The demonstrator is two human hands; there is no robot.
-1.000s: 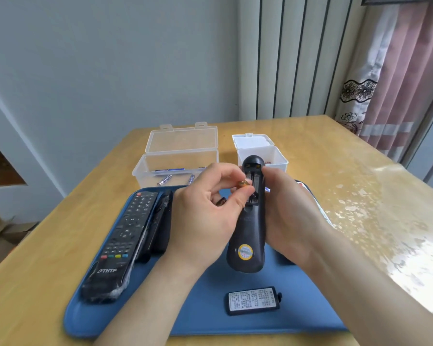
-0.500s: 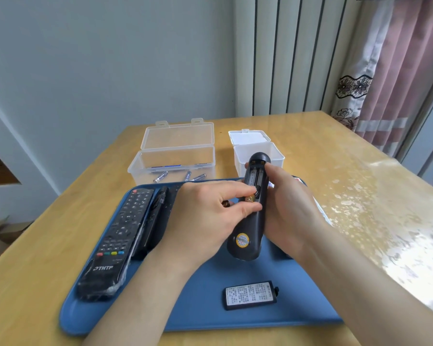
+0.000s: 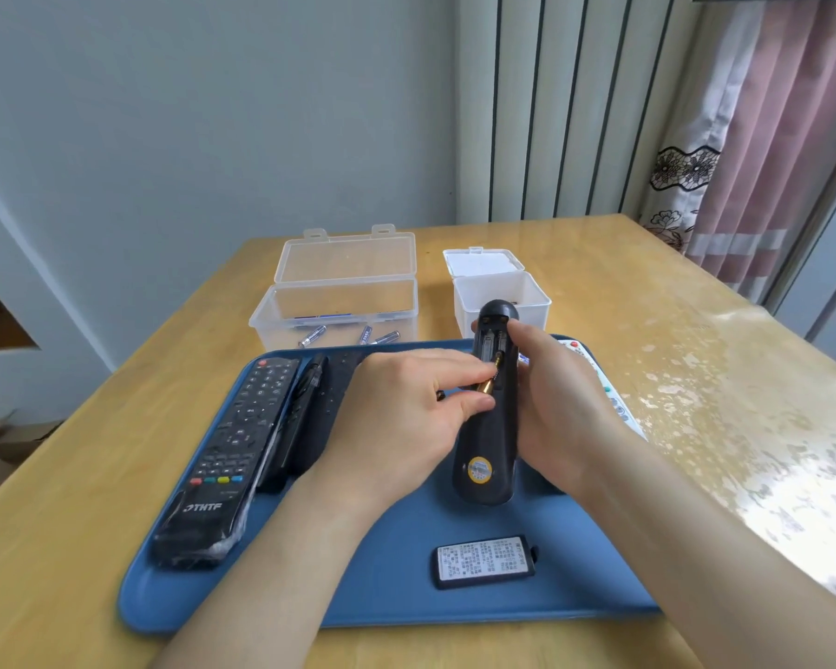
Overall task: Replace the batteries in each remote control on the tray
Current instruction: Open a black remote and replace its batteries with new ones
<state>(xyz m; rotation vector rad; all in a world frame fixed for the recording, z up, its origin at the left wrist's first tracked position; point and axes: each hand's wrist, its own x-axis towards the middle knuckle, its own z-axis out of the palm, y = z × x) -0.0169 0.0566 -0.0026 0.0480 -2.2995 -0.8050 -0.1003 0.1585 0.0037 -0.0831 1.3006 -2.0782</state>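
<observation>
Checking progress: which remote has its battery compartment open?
The black remote in the right hand, back up, bay exposed, left hand pinching a battery at it. The THTF remote lies face up.

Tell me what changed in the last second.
The left hand lowered and flattened, bringing the small gold battery it pinches down to the lower end of the open compartment of the black remote control. The right hand still grips that remote; the black labelled battery cover stays on the blue tray.
</observation>
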